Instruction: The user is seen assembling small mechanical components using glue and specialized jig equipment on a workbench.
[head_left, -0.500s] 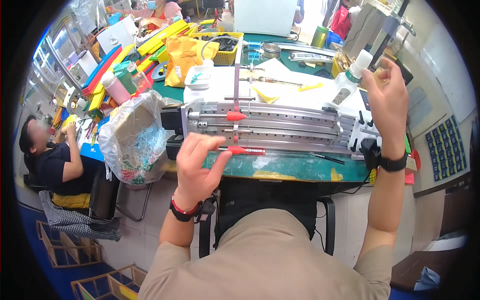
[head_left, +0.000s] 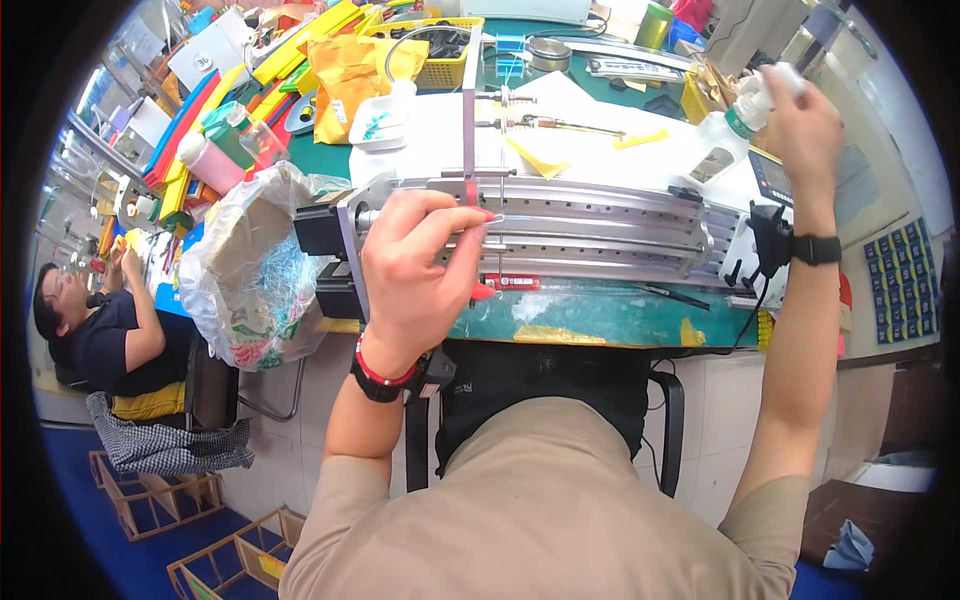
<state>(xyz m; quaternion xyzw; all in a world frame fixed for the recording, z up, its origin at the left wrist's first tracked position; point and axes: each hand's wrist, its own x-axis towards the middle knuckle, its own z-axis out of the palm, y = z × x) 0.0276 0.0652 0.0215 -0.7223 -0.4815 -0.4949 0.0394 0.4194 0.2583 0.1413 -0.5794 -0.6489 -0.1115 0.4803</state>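
My left hand (head_left: 425, 255) is over the left part of a metal twin-rail machine (head_left: 600, 235). Its thumb and index finger are pinched together beside a red pointed tip, largely covered by the fingers; what they hold is too small to make out. Below the hand, a red marker-like tube (head_left: 511, 282) lies along the machine's front edge, with another red tip partly hidden by my fingers. At the right, my right hand (head_left: 812, 135) closes on the white cap (head_left: 785, 82) of a clear-white bottle (head_left: 718, 148) with a green neck band, standing behind the rails.
A plastic-lined bin (head_left: 215, 300) with bluish strands stands left of the machine. Behind it are a white tray (head_left: 380, 125), an orange packet (head_left: 345, 85) and a yellow basket (head_left: 445, 68). A dark pen (head_left: 673, 295) lies on the green bench (head_left: 600, 315). Another person (head_left: 110, 330) sits at the left.
My left hand has moved up and right, its fingers going from apart to a pinch at the upper red tip. My right hand has closed on the bottle's cap. The whole view has shifted.
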